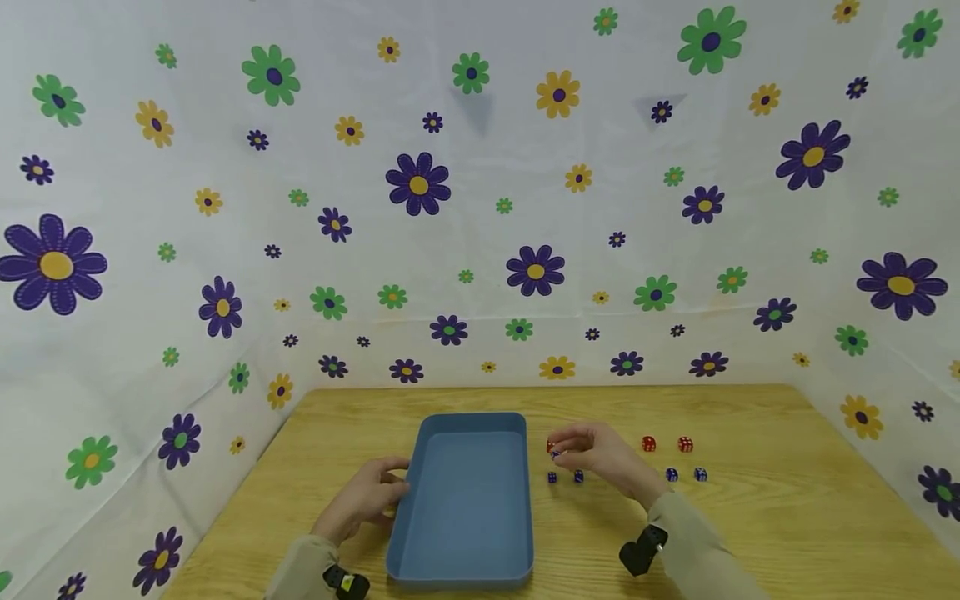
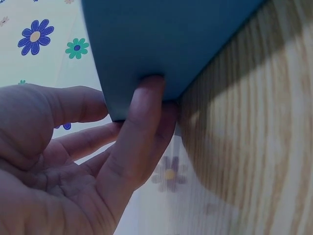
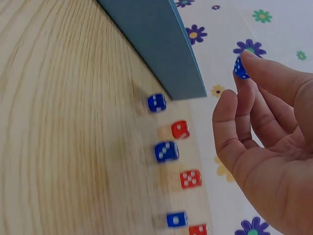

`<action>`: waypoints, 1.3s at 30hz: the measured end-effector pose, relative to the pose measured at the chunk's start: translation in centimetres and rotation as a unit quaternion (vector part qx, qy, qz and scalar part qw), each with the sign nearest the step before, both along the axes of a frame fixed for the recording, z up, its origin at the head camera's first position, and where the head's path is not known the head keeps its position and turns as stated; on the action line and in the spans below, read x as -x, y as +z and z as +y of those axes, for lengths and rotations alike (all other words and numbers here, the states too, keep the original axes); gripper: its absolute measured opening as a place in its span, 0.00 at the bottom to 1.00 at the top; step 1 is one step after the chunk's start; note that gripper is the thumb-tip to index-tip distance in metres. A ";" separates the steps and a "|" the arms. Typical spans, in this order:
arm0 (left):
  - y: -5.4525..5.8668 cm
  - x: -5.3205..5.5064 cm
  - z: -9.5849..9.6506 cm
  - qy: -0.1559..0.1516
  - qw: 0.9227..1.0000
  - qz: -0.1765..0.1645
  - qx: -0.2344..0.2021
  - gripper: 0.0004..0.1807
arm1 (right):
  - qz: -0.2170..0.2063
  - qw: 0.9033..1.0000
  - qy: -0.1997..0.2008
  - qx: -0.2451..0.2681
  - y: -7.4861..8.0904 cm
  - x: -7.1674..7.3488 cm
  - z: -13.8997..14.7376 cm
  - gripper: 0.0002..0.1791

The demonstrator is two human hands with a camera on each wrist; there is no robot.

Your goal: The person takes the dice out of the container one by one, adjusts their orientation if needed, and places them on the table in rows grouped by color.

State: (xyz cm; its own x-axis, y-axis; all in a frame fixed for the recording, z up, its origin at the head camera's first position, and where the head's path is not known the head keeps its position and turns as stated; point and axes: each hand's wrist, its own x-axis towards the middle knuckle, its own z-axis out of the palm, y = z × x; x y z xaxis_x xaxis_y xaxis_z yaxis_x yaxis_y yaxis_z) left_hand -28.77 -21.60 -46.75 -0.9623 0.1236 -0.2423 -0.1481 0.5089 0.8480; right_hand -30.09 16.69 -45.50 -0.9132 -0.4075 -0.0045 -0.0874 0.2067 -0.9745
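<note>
My right hand point(image 1: 600, 454) pinches a blue die point(image 3: 240, 68) with white dots between thumb and fingertip. It is held up over the table, just right of the blue tray point(image 1: 531, 525). Below and around this hand stand more blue dice point(image 3: 166, 152) and red dice point(image 3: 190, 179); one red die point(image 1: 551, 447) is partly covered by the fingers in the head view. On the tray's other side, my left hand point(image 1: 367, 496) touches the outer left wall with extended fingers. The left wrist view has one fingertip point(image 2: 150, 85) against that wall, the thumb near its edge.
The shallow rectangular tray shows a bare floor. To the right of my right hand, two red dice point(image 1: 686, 444) stand behind two blue dice point(image 1: 701, 474). A white flowered cloth point(image 1: 480, 250) hangs behind and beside the wooden table point(image 1: 787, 500).
</note>
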 end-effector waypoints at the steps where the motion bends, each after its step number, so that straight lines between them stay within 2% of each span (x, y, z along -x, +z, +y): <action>1: 0.0 0.0 0.0 0.000 1.000 -0.001 0.000 0.25 | -0.001 1.000 0.002 -0.002 -0.1 -0.1 0.5 0.25; 8: 0.0 0.1 0.0 -0.002 1.000 -0.001 0.000 0.26 | -0.004 1.000 -0.007 -0.024 -0.6 -0.9 4.0 0.25; 16: 0.0 0.1 -0.1 0.000 1.000 -0.003 -0.001 0.25 | -0.027 0.999 -0.031 -0.018 -1.2 -1.6 7.7 0.28; 27: 0.0 0.1 0.0 -0.004 1.000 0.001 0.002 0.25 | -0.016 0.998 -0.046 -0.037 -1.4 -2.1 12.1 0.31; 39: 0.0 0.0 0.0 -0.002 1.000 0.003 -0.004 0.26 | -0.009 0.992 -0.107 -0.069 -1.9 -2.2 16.5 0.31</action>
State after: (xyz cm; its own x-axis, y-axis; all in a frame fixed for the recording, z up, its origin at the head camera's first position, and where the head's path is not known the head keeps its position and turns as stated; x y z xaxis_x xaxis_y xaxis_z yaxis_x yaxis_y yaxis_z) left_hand -28.81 -21.64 -46.79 -0.9632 0.1289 -0.2357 -0.1415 0.5025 0.8529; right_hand -27.85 33.19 -47.44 -0.9779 -0.1994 -0.0631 -0.0109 0.3501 -0.9366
